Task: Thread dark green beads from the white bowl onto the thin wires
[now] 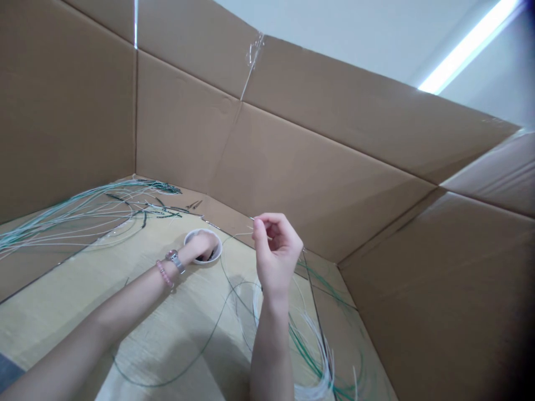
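Observation:
My left hand (204,243) reaches down into a small white bowl (203,262). Its fingers are hidden inside, among small dark pieces (208,257). To the right, my right hand (276,245) is raised with thumb and index finger pinched on a thin wire, whose pale tip (252,218) pokes out past the fingertips. A light strand (237,235) runs left from that hand toward the bowl. Below, a thin green wire (200,352) curves in a wide loop over the table surface.
Bundled green and white wires (79,197) with dark beaded-looking ends (167,188) lie at the left. A few brown pieces (194,205) rest behind the bowl. Coiled white and green wires (313,362) lie right of my forearm. Tall cardboard walls (292,150) surround the table (104,278).

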`<state>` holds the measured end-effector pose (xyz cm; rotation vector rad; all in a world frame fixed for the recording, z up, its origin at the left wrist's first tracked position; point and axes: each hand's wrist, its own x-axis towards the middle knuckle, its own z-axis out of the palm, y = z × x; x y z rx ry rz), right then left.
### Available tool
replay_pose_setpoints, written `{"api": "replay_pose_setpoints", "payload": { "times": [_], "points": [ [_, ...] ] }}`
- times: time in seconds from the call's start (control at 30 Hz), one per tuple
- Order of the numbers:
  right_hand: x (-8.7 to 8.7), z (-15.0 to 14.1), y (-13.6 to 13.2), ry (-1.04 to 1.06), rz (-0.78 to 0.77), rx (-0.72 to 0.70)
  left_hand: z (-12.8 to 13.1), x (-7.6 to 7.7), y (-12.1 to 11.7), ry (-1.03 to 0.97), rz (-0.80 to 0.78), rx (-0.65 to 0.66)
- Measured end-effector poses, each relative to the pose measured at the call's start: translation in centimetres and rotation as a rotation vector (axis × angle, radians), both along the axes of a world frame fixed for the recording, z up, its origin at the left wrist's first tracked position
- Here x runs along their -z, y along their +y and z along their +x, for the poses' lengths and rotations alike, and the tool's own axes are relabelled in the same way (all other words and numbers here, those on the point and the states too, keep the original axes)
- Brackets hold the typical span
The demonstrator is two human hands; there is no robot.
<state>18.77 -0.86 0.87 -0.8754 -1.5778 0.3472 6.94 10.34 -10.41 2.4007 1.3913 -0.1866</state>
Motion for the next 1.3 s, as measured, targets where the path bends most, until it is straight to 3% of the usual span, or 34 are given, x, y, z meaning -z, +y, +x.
{"api": "replay_pose_setpoints", "payload": {
  "times": [0.2, 0.47, 0.57, 0.73, 0.97, 1.2, 1.3],
  "points": [
    [0.1, 0.1, 0.0, 0.0, -0.003, -0.008, 0.3, -1.3, -0.5, 0.136, -0.06, -0.077],
    [0.1, 0.0, 0.1, 0.004, -0.001, -0.003, -0.8, -1.5, -0.1, 0.027, -0.041, -0.068],
    [0.0, -0.2, 0.0, 0.037, -0.011, -0.018, -2.2, -2.4, 0.1, -0.138, 0.018, -0.023],
    [0.2, -0.5, 0.1, 0.075, -0.013, -0.049, -4.2, -5.3, -0.5, -0.557, 0.156, 0.116],
    [0.1, -0.7, 0.1, 0.085, -0.014, -0.095, -4.4, -7.7, -2.3, -1.055, 0.366, 0.106],
    [0.3, -0.8, 0.4, 0.106, -0.032, -0.106, -4.5, -9.4, -4.6, -1.302, 0.54, 0.124],
    [0.3, -0.9, 0.1, 0.115, -0.014, -0.122, -4.4, -9.9, -5.7, -1.452, 0.621, 0.224]
  ]
}}
